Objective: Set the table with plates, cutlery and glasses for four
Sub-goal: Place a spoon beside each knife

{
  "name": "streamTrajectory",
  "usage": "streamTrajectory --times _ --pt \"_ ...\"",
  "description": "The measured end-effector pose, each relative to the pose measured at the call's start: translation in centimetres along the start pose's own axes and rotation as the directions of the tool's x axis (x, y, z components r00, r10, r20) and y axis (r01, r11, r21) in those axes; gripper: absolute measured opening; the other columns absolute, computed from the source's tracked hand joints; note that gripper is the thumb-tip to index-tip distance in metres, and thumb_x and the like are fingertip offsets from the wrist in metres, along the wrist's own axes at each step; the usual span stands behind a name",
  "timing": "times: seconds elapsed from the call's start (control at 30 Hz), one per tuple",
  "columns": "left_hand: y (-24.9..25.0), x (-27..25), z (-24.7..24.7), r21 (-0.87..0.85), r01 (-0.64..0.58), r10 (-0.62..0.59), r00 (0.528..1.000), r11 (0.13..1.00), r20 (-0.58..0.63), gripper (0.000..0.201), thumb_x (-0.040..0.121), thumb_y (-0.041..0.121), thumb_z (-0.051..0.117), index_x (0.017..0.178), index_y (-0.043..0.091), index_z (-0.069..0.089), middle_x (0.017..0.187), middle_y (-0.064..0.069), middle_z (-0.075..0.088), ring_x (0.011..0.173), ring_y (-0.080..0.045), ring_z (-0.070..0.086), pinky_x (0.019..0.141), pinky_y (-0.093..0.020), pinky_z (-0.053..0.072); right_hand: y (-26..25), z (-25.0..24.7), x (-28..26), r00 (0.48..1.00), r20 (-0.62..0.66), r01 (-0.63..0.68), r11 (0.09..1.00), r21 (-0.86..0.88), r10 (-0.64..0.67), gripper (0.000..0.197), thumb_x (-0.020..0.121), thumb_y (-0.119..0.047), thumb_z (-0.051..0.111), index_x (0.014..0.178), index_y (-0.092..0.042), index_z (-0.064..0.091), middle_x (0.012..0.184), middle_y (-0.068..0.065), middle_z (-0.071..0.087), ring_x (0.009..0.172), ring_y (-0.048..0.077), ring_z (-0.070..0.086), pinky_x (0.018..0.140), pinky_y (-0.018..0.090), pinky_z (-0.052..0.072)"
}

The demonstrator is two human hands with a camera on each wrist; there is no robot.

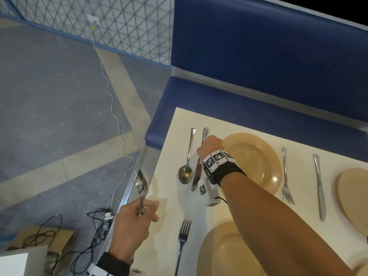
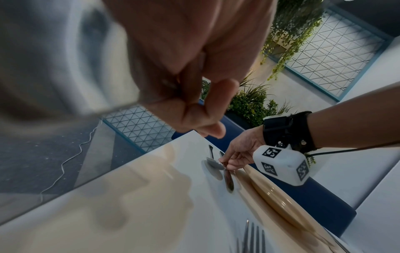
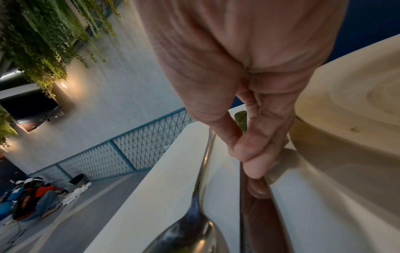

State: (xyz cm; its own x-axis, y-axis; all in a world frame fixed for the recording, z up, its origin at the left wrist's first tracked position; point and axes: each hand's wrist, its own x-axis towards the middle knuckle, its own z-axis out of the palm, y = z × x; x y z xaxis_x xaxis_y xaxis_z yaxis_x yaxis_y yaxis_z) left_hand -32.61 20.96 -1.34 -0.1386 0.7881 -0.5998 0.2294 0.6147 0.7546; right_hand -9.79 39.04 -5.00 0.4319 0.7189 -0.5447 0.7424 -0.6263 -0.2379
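My right hand (image 1: 208, 146) reaches across the white table (image 1: 171, 198) and pinches the handle of a knife (image 1: 196, 176) between thumb and fingers (image 3: 249, 147). The knife's blade (image 3: 255, 214) lies along the table between a spoon (image 1: 186, 172) and the far tan plate (image 1: 253, 160). My left hand (image 1: 139, 212) hovers at the table's left edge and grips a second spoon (image 1: 142, 184) by the handle, bowl pointing up. A fork (image 1: 183, 236) lies left of the near plate (image 1: 225, 250).
Another fork (image 1: 286, 176), a knife (image 1: 319, 186) and a third plate (image 1: 354, 198) lie to the right. A blue bench (image 1: 249, 100) runs along the table's far side. Cables (image 1: 95, 226) and a cardboard box (image 1: 39, 240) sit on the floor at left.
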Motion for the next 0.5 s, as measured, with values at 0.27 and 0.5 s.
streamTrajectory --times 0.27,0.5 --pt "-0.1 0.0 -0.2 0.002 0.004 -0.004 1.0 1.0 -0.014 0.019 0.09 0.028 0.072 0.08 0.012 0.074 0.065 -0.006 0.072 0.048 -0.02 0.048 0.043 -0.025 0.04 -0.1 -1.1 -1.3 0.998 -0.021 0.062 0.998 0.032 -0.061 0.019 0.086 -0.018 0.067 0.099 -0.004 0.062 0.102 0.01 0.063 0.075 0.022 0.061 0.056 0.025 0.045" --pt "0.2 -0.2 0.1 0.006 0.019 -0.019 1.0 1.0 -0.01 0.021 0.09 0.029 0.072 0.08 0.011 0.074 0.065 -0.006 0.072 0.046 -0.019 0.047 0.043 -0.025 0.04 -1.6 -1.3 -3.9 0.988 0.024 0.15 0.987 0.062 -0.152 0.023 0.09 -0.017 0.066 0.108 -0.005 0.055 0.107 0.009 0.053 0.083 0.024 0.064 0.071 0.03 0.057"
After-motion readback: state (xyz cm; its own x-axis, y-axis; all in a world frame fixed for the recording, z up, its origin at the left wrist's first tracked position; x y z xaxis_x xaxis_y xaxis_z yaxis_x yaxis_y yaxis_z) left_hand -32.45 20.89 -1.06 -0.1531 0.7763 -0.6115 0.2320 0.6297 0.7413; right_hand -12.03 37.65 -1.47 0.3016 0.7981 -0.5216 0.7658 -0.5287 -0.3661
